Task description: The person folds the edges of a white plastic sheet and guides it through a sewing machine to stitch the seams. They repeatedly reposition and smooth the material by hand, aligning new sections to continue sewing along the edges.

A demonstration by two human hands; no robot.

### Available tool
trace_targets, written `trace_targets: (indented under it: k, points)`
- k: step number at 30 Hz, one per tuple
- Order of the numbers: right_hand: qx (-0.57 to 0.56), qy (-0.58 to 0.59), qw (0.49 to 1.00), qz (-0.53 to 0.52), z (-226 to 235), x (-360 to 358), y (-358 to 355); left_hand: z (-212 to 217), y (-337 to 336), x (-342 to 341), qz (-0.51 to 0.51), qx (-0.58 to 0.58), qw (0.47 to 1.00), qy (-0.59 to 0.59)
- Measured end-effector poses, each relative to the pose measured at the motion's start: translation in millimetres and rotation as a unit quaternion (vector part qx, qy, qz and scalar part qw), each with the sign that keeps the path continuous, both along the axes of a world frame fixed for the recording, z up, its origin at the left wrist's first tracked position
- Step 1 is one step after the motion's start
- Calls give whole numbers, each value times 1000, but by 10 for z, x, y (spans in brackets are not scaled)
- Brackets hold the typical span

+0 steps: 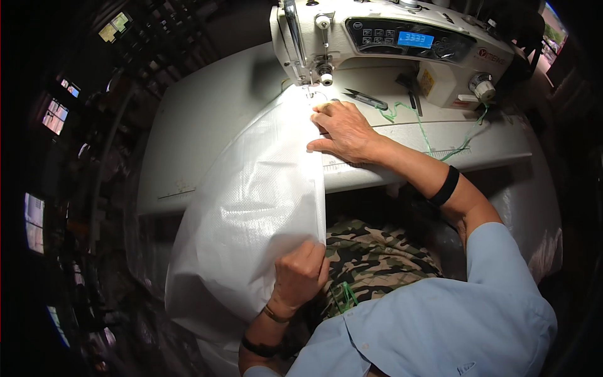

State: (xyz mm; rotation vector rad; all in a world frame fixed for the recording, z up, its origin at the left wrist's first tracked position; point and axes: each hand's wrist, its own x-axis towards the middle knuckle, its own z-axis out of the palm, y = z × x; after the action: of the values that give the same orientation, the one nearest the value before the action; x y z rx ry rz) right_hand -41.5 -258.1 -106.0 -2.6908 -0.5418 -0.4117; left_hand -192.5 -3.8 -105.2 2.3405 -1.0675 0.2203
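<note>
A white woven plastic sheet (245, 182) runs from the needle area of a sewing machine (389, 38) down over the table's front edge. Along its right side lies a folded edge, brightly lit near the needle. My right hand (345, 131) pinches that fold just in front of the presser foot, thumb and fingers pressed on the material. Lower down, close to my lap, my left hand (300, 270) is closed round the same edge and holds it fairly straight. The sheet's lower part bulges and hangs to the left of my left hand.
Thread snips (366, 98) lie on the white machine table (195, 125), right of the needle. Beside them are a dark tool (411, 94) and loose green string (424, 129). More green string (344, 296) rests on my camouflage-patterned lap (377, 251). The background is dark.
</note>
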Motion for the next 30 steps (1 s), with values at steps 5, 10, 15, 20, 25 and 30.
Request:
trace_targets:
  k: [5,10,15,20,25,30]
  points:
    - [20,-14,1000,14,1,-15,-16,145,-172,324,-16,66,996,-59]
    - [36,-1,999,17,52,-35,-29,201,-399,667,0,117,990,-76]
    - [35,20,999,23,79,-14,-49,260,-576,1055,23,116,990,-81]
    - [70,-50,996,22,-11,1,-61,269,-820,1419,28,123,988,-86]
    - [70,-75,995,1,-62,63,-58,262,-1067,1801,65,88,991,-82]
    - [83,-67,994,-9,-10,97,-55,379,-1117,1925,127,105,986,-21]
